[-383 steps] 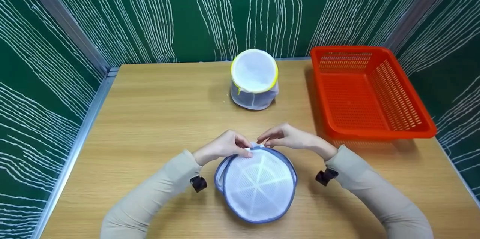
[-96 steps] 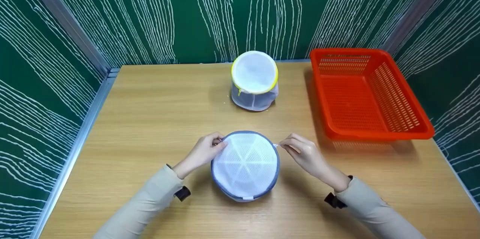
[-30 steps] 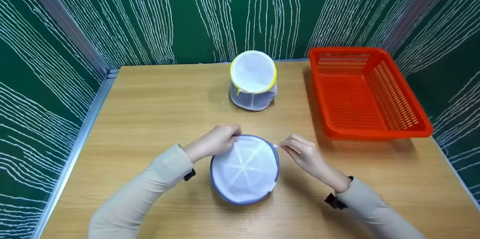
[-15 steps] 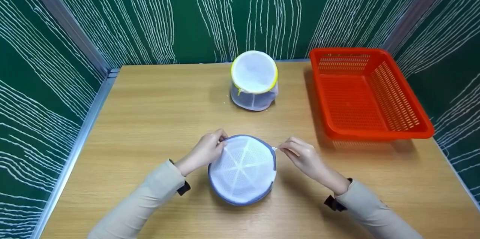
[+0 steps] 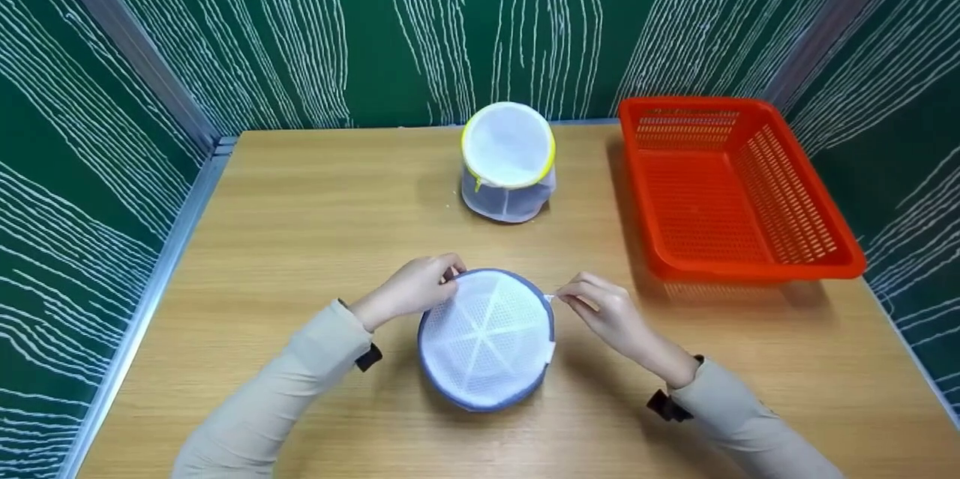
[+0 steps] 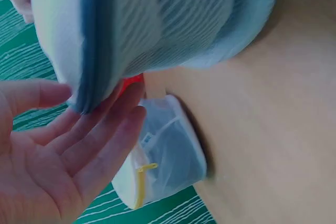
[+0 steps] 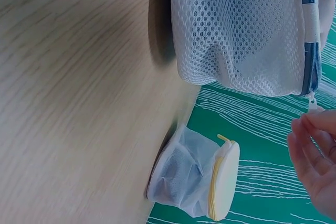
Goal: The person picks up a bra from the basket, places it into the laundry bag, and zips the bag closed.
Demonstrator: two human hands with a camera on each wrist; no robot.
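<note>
A round white mesh laundry bag with a blue zipped rim stands on the table in front of the person. My left hand pinches the rim at its far left; in the left wrist view the thumb lies on the lid side and the fingers behind the blue edge. On the other side, my right hand pinches the small white zipper pull between thumb and forefinger. A white fabric tab covers a stretch of the zip, at the bag's right side in the head view.
Farther back stands a smaller white mesh bag with a yellow zipped rim. A red plastic basket sits at the right rear of the wooden table. Green panels with white streaks enclose the back and sides.
Since the oldest frame, the right hand has taken the zipper pull. The bag has turned, its white tab going from the front to the right, while the left hand shifts along the rim.
</note>
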